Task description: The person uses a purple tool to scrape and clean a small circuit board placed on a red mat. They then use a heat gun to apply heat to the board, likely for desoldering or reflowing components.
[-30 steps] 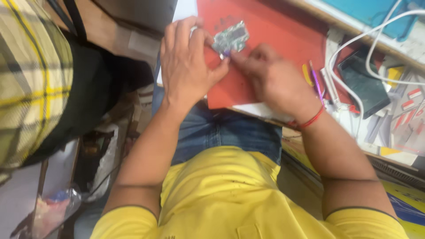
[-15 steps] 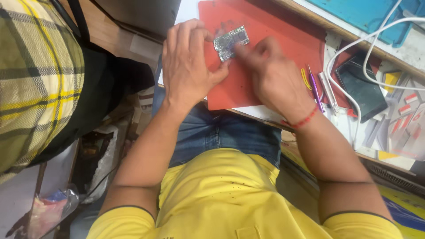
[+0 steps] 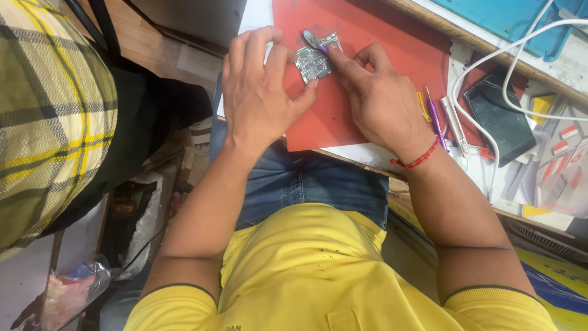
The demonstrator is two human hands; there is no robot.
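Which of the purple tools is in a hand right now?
The purple tool pinched in the right hand over the circuit board; the other purple tool lies untouched beside the red mat.
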